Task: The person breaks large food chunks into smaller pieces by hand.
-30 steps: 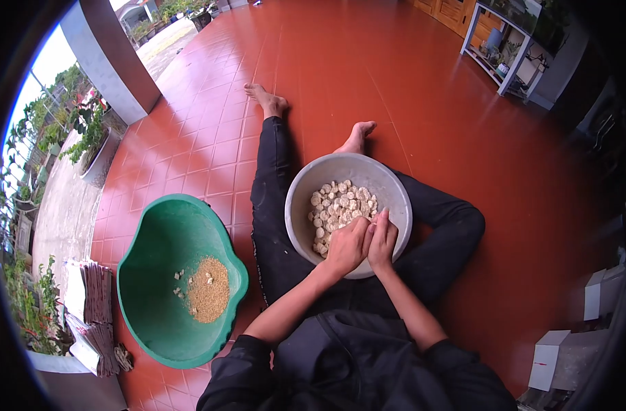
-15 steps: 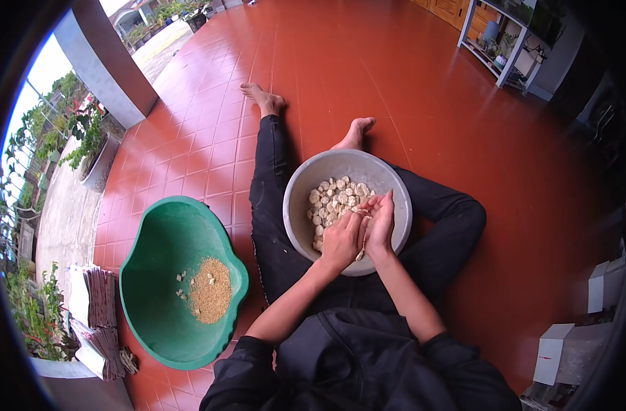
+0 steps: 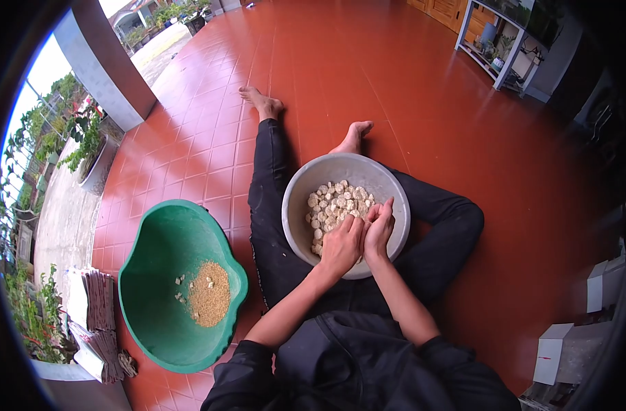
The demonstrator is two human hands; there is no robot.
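A grey basin (image 3: 297, 236) sits between my legs, holding many pale, round, flat pieces (image 3: 333, 204) of a kind I cannot name. Over its near right side my two hands meet. My left hand (image 3: 341, 246) is closed, its fingertips pressed to the inside of my right hand. My right hand (image 3: 378, 233) has its fingers curled in against them. Whatever lies between the hands is hidden by the fingers. To the left stands a green, wavy-rimmed tub (image 3: 155, 253) with a heap of yellowish grain (image 3: 210, 296) and several small pale bits in it.
My legs in dark trousers (image 3: 439, 212) flank the basin on the red tiled floor (image 3: 313, 68). Bundled papers (image 3: 99, 308) lie left of the tub. Potted plants (image 3: 97, 161) and a pillar (image 3: 111, 61) stand farther left. White boxes (image 3: 551, 353) are at lower right.
The fingers of my right hand have curled in from a more open, cupped pose. The pale piece that showed below the hands is now out of sight. The view has shifted slightly.
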